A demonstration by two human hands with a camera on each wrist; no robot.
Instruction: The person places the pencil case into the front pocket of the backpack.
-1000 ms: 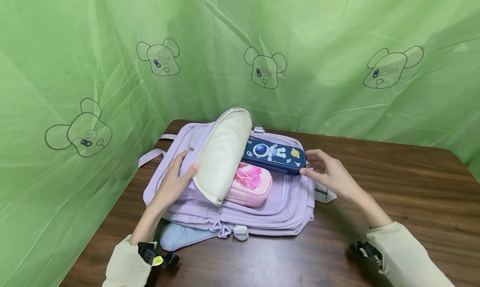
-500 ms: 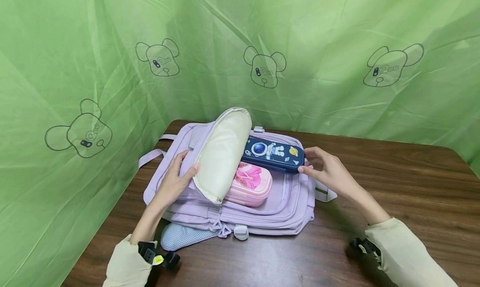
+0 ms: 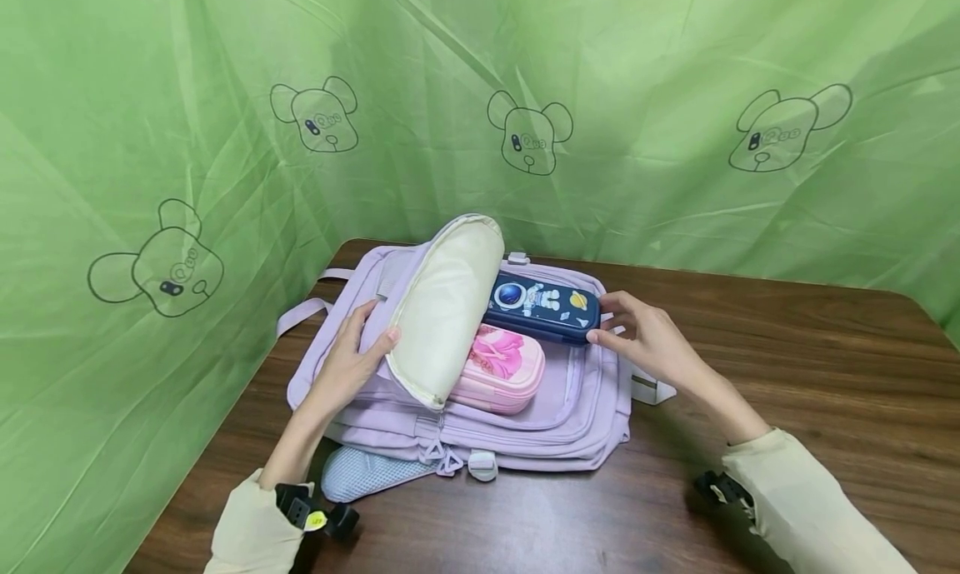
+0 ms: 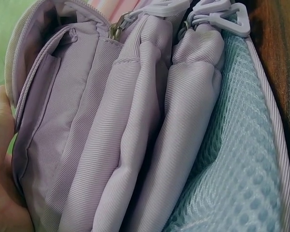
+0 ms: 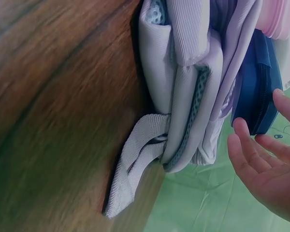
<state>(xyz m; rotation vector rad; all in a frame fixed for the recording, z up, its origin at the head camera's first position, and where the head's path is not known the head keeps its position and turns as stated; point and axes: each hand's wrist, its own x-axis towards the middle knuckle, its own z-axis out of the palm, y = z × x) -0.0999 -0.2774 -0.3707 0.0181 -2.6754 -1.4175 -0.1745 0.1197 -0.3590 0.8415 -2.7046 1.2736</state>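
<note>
Blue case [image 3: 546,309]: here it is, astronaut side up on the backpack, one end under the flap, the other pointing toward the tabletop's right edge and meeting your fingers.
Right hand [image 3: 651,334]: you're pinching that free end, thumb at the corner facing the tabletop's near edge, fingertips at the one facing the far edge, spread no wider than the case.
Left hand [image 3: 347,367]: you've got the flap, thumb over its rim, fingers on its lavender outside.
Flap [image 3: 450,307]: raised, cream lining facing the tabletop's right edge.
Pink case [image 3: 508,367]: beside the blue one, closer to the tabletop's near edge, part under the flap, well clear of your right fingers.
Backpack [image 3: 517,441]: lying toward the far left corner of the tabletop [image 3: 795,357].
</note>
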